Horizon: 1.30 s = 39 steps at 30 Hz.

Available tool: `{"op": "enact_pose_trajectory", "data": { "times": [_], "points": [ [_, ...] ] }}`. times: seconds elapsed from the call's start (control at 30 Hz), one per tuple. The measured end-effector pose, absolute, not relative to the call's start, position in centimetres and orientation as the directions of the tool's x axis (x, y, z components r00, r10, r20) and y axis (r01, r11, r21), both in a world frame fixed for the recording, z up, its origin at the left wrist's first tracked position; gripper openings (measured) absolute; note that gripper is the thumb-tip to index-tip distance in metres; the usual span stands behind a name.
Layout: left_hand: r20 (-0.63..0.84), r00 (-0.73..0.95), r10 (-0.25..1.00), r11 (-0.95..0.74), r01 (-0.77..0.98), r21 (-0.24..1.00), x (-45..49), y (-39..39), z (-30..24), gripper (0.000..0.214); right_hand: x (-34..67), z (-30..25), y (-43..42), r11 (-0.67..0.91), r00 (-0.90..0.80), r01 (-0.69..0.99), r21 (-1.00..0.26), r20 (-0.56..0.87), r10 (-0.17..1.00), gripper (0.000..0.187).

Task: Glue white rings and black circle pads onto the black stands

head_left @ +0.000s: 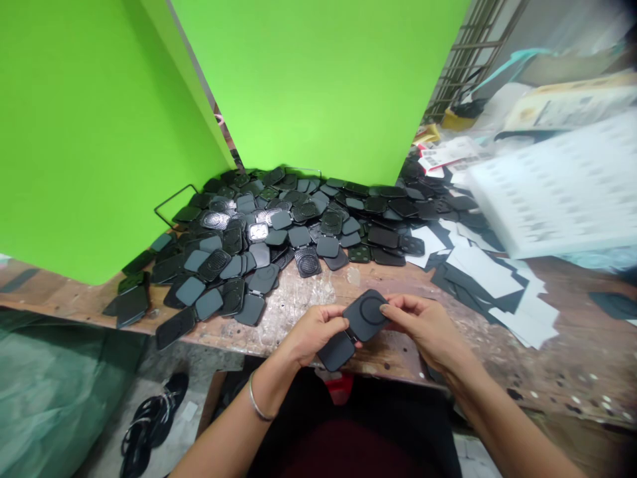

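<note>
Between my two hands, over the front edge of the workbench, is a dark grey hinged two-panel piece (367, 317) with a ring mark on its upper panel. My left hand (318, 332) is closed on its left side near the hinge, thumb on top. With thumb and fingers, my right hand (415, 322) pinches the upper panel's right edge beside the ring. Just beyond lies a wide pile of similar black and grey hinged pieces (298, 237), some showing a textured inner face.
Loose white and dark cut sheets (490, 272) lie on the wooden workbench (318, 299) at right. A white foam tray (557, 179) stands behind them. Bright green panels (323, 79) rise behind the pile. Sandals (154, 418) are on the floor at lower left.
</note>
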<state>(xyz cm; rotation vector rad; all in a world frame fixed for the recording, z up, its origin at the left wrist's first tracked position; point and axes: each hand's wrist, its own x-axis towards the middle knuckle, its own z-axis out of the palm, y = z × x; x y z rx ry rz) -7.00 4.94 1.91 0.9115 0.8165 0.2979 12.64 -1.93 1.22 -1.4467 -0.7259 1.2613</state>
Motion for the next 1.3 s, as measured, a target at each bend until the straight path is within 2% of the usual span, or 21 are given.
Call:
{"op": "enact_pose_trajectory", "data": {
  "times": [0.13, 0.3, 0.5, 0.6, 0.7, 0.8, 0.87, 0.93, 0.97, 1.07, 1.13, 1.3],
  "points": [
    [-0.486, 0.669, 0.563, 0.584, 0.094, 0.806, -7.0, 4.9, 1.8, 0.035, 12.4, 1.0, -2.2, -0.225, 0.323, -0.116, -0.968, -0.251, 0.913, 0.035],
    [-0.446, 0.681, 0.581, 0.544, 0.083, 0.835, -7.1, 4.8, 1.7, 0.035, 12.3, 0.5, -2.2, -0.132, 0.392, 0.053, -0.990, -0.101, 0.914, 0.032],
    [-0.425, 0.703, 0.570, 0.526, 0.086, 0.846, -7.2, 4.8, 1.6, 0.035, 12.1, 0.4, -2.3, -0.107, 0.406, 0.194, -0.975, -0.020, 0.914, 0.029],
    [-0.416, 0.706, 0.573, 0.507, 0.093, 0.857, -7.3, 4.6, 1.7, 0.035, 11.8, 0.6, -2.5, -0.079, 0.416, 0.323, -0.943, 0.066, 0.907, 0.028],
    [-0.379, 0.703, 0.602, 0.458, 0.085, 0.885, -7.2, 4.2, 1.6, 0.035, 11.4, 0.9, -2.8, -0.034, 0.362, 0.563, -0.826, 0.209, 0.908, 0.027],
    [-0.340, 0.696, 0.632, 0.412, 0.068, 0.908, -7.3, 3.8, 1.5, 0.035, 11.6, 1.4, -3.1, -0.036, 0.241, 0.830, -0.556, 0.300, 0.923, 0.030],
    [-0.341, 0.697, 0.631, 0.412, 0.071, 0.908, -7.3, 3.7, 1.5, 0.035, 12.1, 1.8, -3.1, -0.096, 0.218, 0.914, -0.395, 0.278, 0.936, 0.033],
    [-0.362, 0.694, 0.622, 0.440, 0.072, 0.895, -7.4, 3.7, 1.8, 0.036, 12.8, 2.2, -3.0, -0.197, 0.288, 0.905, -0.376, 0.203, 0.936, 0.036],
    [-0.376, 0.691, 0.617, 0.463, 0.067, 0.884, -7.4, 3.7, 1.9, 0.037, 13.1, 2.4, -2.9, -0.238, 0.328, 0.868, -0.437, 0.142, 0.934, 0.037],
    [-0.406, 0.702, 0.585, 0.524, 0.055, 0.850, -7.2, 3.5, 2.2, 0.038, 13.3, 2.7, -2.8, -0.229, 0.273, 0.613, -0.756, -0.069, 0.959, 0.038],
    [-0.402, 0.709, 0.579, 0.506, 0.074, 0.859, -6.7, 3.0, 2.0, 0.041, 12.7, 2.6, -3.0, -0.192, 0.203, 0.414, -0.890, -0.115, 0.972, 0.037],
    [-0.385, 0.655, 0.650, 0.350, 0.191, 0.917, -5.1, 1.9, -0.2, 0.036, 11.9, 0.9, -3.3, -0.279, 0.291, 0.189, -0.941, -0.218, 0.932, 0.055]
  ]
}}
